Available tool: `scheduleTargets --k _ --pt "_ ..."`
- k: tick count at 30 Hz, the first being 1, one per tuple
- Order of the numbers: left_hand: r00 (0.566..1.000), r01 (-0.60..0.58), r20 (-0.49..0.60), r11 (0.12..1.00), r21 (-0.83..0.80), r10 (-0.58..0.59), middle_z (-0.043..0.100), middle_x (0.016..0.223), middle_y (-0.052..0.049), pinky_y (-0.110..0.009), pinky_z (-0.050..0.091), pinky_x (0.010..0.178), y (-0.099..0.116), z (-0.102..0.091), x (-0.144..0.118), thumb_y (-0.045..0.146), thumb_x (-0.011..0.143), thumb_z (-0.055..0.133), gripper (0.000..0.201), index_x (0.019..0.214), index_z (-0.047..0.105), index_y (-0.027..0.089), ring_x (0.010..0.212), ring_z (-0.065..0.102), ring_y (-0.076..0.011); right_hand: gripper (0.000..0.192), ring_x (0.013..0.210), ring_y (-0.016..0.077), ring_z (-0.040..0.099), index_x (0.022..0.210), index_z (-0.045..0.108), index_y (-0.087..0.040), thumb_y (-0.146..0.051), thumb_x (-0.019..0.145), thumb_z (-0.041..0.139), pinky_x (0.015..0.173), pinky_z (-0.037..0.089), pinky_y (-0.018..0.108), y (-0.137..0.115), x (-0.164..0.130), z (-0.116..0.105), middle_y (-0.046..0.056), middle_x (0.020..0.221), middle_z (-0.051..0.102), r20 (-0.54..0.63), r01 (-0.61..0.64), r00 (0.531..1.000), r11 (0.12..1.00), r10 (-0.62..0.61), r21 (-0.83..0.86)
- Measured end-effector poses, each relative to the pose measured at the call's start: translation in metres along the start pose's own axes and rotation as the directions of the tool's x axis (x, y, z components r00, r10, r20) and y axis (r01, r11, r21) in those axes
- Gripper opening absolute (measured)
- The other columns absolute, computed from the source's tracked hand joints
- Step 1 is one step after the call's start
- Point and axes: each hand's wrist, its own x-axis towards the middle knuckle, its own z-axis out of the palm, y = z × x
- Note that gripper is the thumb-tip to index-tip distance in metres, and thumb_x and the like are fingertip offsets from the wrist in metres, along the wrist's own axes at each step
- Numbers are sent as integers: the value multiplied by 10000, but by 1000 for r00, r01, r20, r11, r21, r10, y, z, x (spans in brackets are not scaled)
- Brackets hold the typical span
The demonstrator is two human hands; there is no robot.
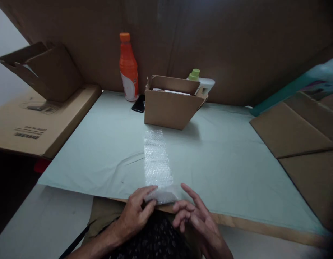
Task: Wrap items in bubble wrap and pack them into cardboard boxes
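A strip of clear bubble wrap [157, 158] lies lengthwise on the pale green table sheet [101, 144], running from the small open cardboard box [170, 104] toward me. Its near end is rolled up at the table's front edge. My left hand [135, 214] pinches that rolled end between thumb and fingers. My right hand [194, 216] touches the roll's right side with fingers spread and bent.
An orange bottle [128, 68] and a black phone [138, 104] stand behind the box's left side, a green-capped white bottle [200, 81] behind its right. Flat cardboard [298, 133] lies at the right, a large carton [34, 122] with a folded box [45, 70] at the left.
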Motion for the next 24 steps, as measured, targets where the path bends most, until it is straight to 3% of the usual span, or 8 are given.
scheduleTargets --k 2,4,7,10,14,17,21,24 --pt "972 236 0 972 -14 -236 721 1185 -105 -360 537 861 4 -6 11 279 938 537 430 1359 563 196 994 681 -232 561 857 200 724 1513 380 -361 -411 985 563 685 579 313 -1 0 -3 86 1131 706 -46 161 982 946 -181 -282" --pt "941 338 24 941 23 -339 730 1121 -106 -358 529 830 7 -10 22 306 916 550 581 1470 452 160 920 677 -228 509 1057 237 688 1457 471 -342 -262 968 588 864 574 390 -2 5 -2 87 1220 693 33 301 931 712 -364 -635" --pt "930 356 42 922 154 -366 729 905 -64 -347 512 736 5 -7 33 311 893 568 715 1546 334 139 763 654 -221 520 1272 292 565 1407 535 -254 -105 911 568 1002 498 486 1 24 5 107 1349 643 291 442 822 225 -490 -868" --pt "958 282 -27 927 246 -285 720 910 -63 -341 517 719 -2 -2 33 295 900 577 714 1550 319 152 758 660 -221 487 1297 309 532 1345 569 -171 -38 882 501 967 489 485 6 45 12 130 1369 633 421 473 789 5 -447 -881" --pt "975 -23 -197 934 357 99 658 1207 -132 -381 529 888 -3 -7 19 269 916 619 687 1534 326 205 1057 645 -252 358 1188 298 582 1195 633 -167 -34 893 494 929 464 467 2 57 16 116 1264 691 433 465 785 -41 -443 -885" --pt "947 -254 -78 874 414 312 606 1323 -162 -452 475 1016 4 -16 10 227 903 645 601 1463 428 198 1231 562 -293 269 1022 270 622 1123 645 -188 -75 912 520 891 453 449 -9 56 21 82 1096 733 408 462 808 28 -424 -886" --pt "949 -304 14 896 324 316 720 1040 -87 -391 514 845 8 -15 11 113 937 539 464 1390 489 195 944 649 -226 182 805 216 621 1111 637 -215 -170 950 566 769 465 385 -17 59 23 30 877 718 364 455 854 195 -371 -869" --pt "975 -197 -44 941 275 217 720 1012 -70 -364 530 784 2 -9 24 147 951 543 447 1390 482 207 879 658 -211 231 853 220 634 1201 605 -197 -247 976 586 782 476 382 -14 60 18 59 949 721 286 411 841 200 -458 -889"
